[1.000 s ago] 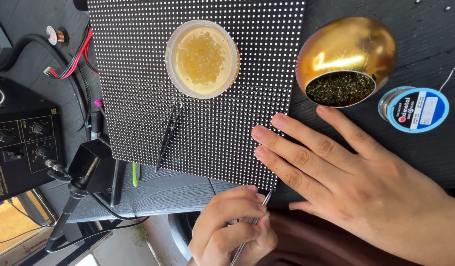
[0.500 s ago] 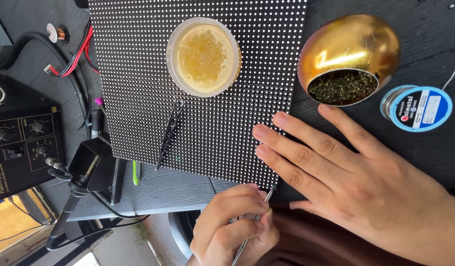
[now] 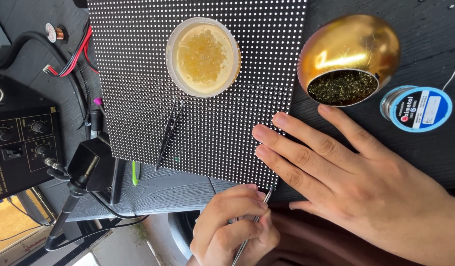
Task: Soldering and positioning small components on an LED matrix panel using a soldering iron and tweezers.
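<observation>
Two hands at the frame's lower edge — right hand (image 3: 365,182) flat, fingers spread on the dotted LED panel (image 3: 139,98); left hand (image 3: 232,229) pinching thin metal tweezers (image 3: 259,212) at the panel's corner.

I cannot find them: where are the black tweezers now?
In the head view, black tweezers lie on the dotted panel, just below-left of the round flux tub.

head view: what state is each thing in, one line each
black dotted LED panel: flat on table, unlit
round clear tub of amber paste: open, on panel
gold ball holder of brass wool: on its side, full
blue solder spool: wound
black tweezers: lying loose on panel
left hand: gripping thin metal tool
right hand: flat, pressing panel
</observation>
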